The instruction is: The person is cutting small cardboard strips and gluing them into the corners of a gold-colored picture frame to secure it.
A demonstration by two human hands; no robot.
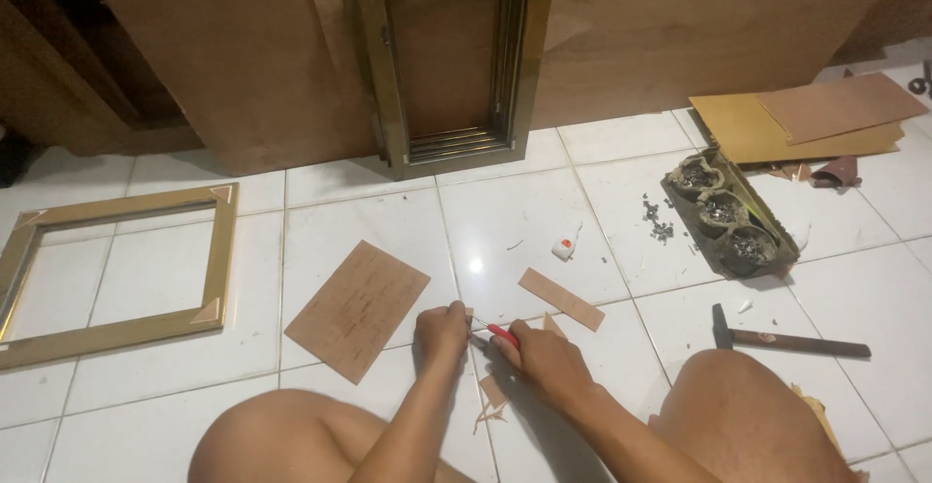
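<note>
Sitting on the white tiled floor [835,289], the person works low between the knees. Left hand [442,333] is curled down, pinning a small brown board offcut [468,314] flat to the tile; most of the piece is hidden under the fingers. Right hand [544,357] is closed around a red-handled cutter [501,333], blade tip meeting the offcut just beside the left fingers. Judged: the offcut is thin, light and stiff, likely to skid on glossy tile, so best held pressed flat near the cut line, fingers off the blade path. Shavings [490,400] lie at 6 o'clock of the hands. Rectangular brown board [356,308] at 9 o'clock, narrow strip [560,299] at 1 o'clock, small glue bottle [566,244] at 12 to 1 o'clock. Hammer [788,341] at 3 o'clock, tray of three nail cups [723,213] at 2 o'clock. Gold frame [116,269] flat at far 9 o'clock, another frame [451,66] leaning at 12 o'clock.
</note>
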